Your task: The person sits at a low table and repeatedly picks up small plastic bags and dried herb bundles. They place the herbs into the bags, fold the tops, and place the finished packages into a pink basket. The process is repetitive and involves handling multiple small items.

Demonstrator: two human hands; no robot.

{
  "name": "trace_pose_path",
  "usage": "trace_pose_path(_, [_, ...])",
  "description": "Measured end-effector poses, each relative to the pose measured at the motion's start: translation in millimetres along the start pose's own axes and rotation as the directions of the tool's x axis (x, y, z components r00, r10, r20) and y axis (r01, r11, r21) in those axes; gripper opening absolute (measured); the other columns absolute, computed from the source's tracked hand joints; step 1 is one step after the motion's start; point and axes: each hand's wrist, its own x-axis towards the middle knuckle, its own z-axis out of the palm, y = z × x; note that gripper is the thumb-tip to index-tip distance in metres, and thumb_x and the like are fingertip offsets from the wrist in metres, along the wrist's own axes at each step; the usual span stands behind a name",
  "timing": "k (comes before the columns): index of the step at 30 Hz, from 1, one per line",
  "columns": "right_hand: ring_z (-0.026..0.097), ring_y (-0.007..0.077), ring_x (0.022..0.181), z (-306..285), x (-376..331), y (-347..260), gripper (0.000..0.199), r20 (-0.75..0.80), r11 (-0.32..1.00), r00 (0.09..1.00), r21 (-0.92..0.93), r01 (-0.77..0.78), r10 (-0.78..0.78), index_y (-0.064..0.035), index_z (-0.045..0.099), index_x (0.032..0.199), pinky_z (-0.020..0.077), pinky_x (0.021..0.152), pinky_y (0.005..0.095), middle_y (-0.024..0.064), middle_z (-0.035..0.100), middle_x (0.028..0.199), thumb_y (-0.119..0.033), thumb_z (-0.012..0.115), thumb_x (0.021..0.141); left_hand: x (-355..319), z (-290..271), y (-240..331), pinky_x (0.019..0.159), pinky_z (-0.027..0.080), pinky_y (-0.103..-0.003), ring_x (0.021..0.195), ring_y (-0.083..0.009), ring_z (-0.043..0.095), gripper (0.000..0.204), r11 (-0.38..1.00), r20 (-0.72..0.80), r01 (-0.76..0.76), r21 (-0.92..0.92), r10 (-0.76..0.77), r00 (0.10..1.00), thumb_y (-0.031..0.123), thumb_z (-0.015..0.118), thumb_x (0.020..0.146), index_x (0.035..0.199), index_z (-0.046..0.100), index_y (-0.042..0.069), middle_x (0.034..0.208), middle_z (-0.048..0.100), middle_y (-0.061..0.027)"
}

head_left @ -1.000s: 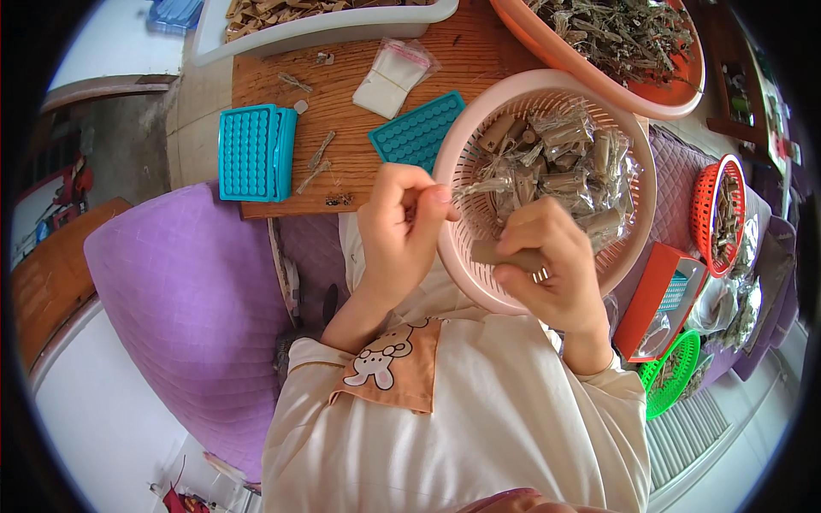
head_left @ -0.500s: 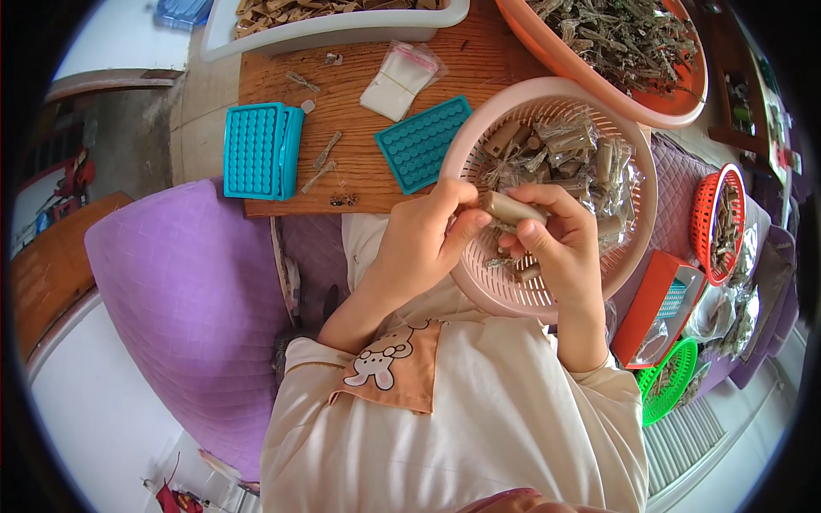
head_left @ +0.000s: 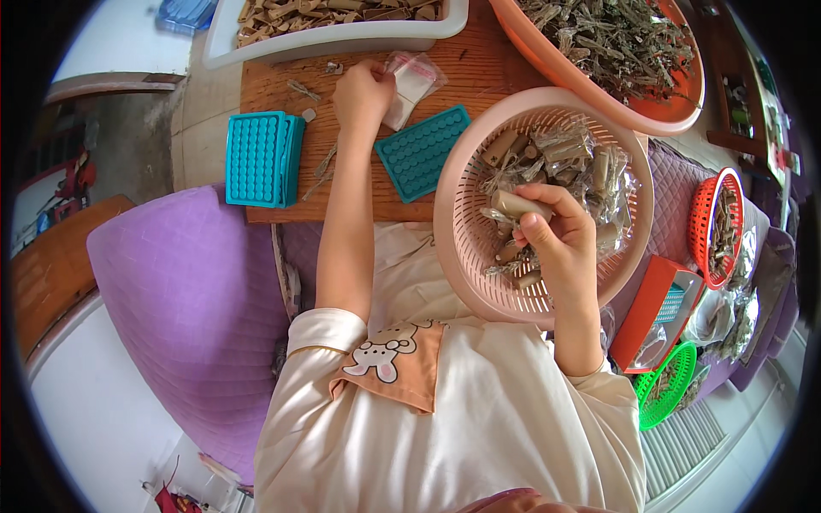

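The table (head_left: 475, 61) bears a white bin (head_left: 342, 39); bin and orange tub (head_left: 603, 104) are cut off by the top edge, and a pink basket (head_left: 448, 205) blocks the table's near corner, its wrapped contents hard to tell apart. A teal mould (head_left: 423, 154) lies beside it. The left hand (head_left: 363, 96) partly covers the bags (head_left: 414, 85), its grip impossible to tell; the right hand's (head_left: 560, 229) fingers clamp a tube (head_left: 518, 205) above the basket

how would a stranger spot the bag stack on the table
On the wooden table, look between the white tub and the lone teal tray. The bag stack lies there, by the left hand; its whitish film and pink far end set it apart from the all-teal tray.
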Motion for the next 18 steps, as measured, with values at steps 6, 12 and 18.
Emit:
trace_pose_path(6, [0.051, 0.0058, 0.065, 2, 1, -1, 0.026, 0.018, 1.0, 1.0, 0.03, 0.005, -0.005, 0.0035, 0.053, 0.104, 0.044, 0.06, 0.0193, 0.0043, 0.059, 0.082, -0.009, 0.059, 0.082, 0, -4, -4, 0.066, 0.046, -0.039, 0.077, -0.0322, 0.06, 0.029, 0.999, -0.029, -0.031, -0.032, 0.03, 0.999, 0.031, 0.054, 0.077, 0.084, 0.064, 0.005, 0.081, 0.064, -0.0139])
trace_pose_path(12, [0.051, 0.0062, 0.068, 6, 3, -4, 0.026, 0.042, 0.993, 0.999, 0.121, -0.001, -0.004, 0.0031, 0.053, 0.105, 0.0444, 0.063, 0.0195, 0.0049, 0.058, 0.085, -0.008, 0.058, 0.083, -7, -1, -10, 0.063, 0.043, -0.028, 0.062, -0.0177, 0.056, 0.023, 0.814, -0.176, -0.124, -0.567, 0.027, 0.984, 0.021, 0.05, 0.084, 0.086, 0.061, 0.001, 0.075, 0.064, -0.0084])
trace_pose_path(18, [0.051, 0.0088, 0.081, 4, 5, -5, 0.027, -0.069, 0.98, 0.981, 0.06, 0.188, -0.183, 0.0025, 0.053, 0.108, 0.0454, 0.069, 0.0209, 0.0077, 0.048, 0.105, -0.003, 0.058, 0.081, -44, -23, 10, 0.056, 0.038, -0.019, 0.06, -0.0044, 0.049, 0.021, 0.635, -0.026, -0.072, -0.769, 0.082, 0.996, 0.011, 0.059, 0.08, 0.098, 0.057, -0.001, 0.072, 0.064, -0.0047])
